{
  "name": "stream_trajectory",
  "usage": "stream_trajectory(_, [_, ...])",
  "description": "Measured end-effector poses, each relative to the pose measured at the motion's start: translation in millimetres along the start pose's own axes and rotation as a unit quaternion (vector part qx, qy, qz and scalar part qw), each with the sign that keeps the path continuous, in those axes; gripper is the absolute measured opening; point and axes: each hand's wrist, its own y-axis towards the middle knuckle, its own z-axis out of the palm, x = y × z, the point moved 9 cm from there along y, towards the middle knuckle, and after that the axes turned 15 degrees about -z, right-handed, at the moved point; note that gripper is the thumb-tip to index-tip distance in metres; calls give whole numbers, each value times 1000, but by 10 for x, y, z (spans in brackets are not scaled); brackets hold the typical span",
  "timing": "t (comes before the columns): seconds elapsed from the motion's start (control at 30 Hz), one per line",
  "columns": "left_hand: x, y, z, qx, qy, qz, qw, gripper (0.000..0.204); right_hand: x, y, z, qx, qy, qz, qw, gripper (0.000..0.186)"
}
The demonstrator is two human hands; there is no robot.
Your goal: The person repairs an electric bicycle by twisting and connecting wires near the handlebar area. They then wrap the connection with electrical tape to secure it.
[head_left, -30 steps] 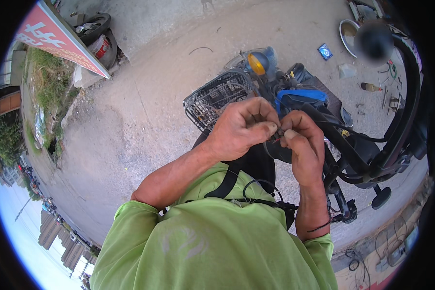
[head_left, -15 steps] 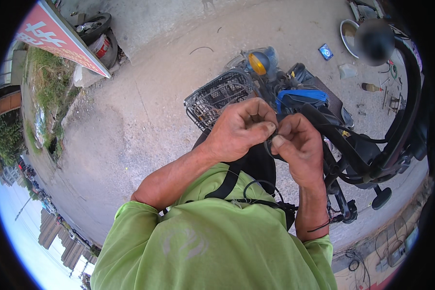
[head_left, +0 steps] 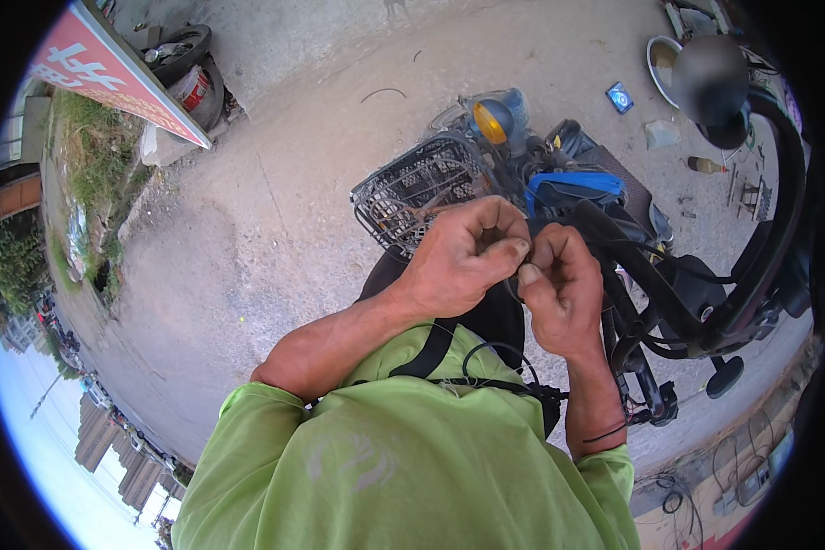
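A small dark piece (head_left: 526, 260) is pinched narrowly between the thumb and fingertips of the left hand (head_left: 460, 262) and of the right hand (head_left: 566, 291), which are held almost touching just beyond the green shirt (head_left: 403, 449); what kind of piece it is cannot be told, as it is mostly hidden by the fingers. Beyond the hands, a black basket (head_left: 411, 180), an orange lamp (head_left: 491, 122) and a blue-edged bag (head_left: 577, 181) are seen, the basket being partly covered by the left hand. Farther off to the right, a basin (head_left: 653, 66) and a bottle (head_left: 703, 165) are set on the ground (head_left: 284, 156).

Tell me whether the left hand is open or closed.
Closed: the left hand has curled fingers, with thumb and forefinger pinched together. What they pinch is too small to make out.
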Motion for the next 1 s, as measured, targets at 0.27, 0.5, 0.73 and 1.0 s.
stream_trajectory(0.27, [26, 150, -196, -75, -49, -6, 996, 13, 57, -75, 99, -4, 87, -74, 993, 15])
stream_trajectory(0.5, [-86, 104, -156, -32, -63, 20, 997, 15, 41, -3, -49, -105, 83, -70, 988, 20])
stream_trajectory(0.73, [-162, 46, -164, -29, -40, 45, 998, 14, 137, 101, -46, -123, 31, -11, 992, 26])
stream_trajectory(1.0, [-248, -55, -176, -59, 57, 53, 995, 16, 240, 150, -41, -114, -61, -8, 992, 17])
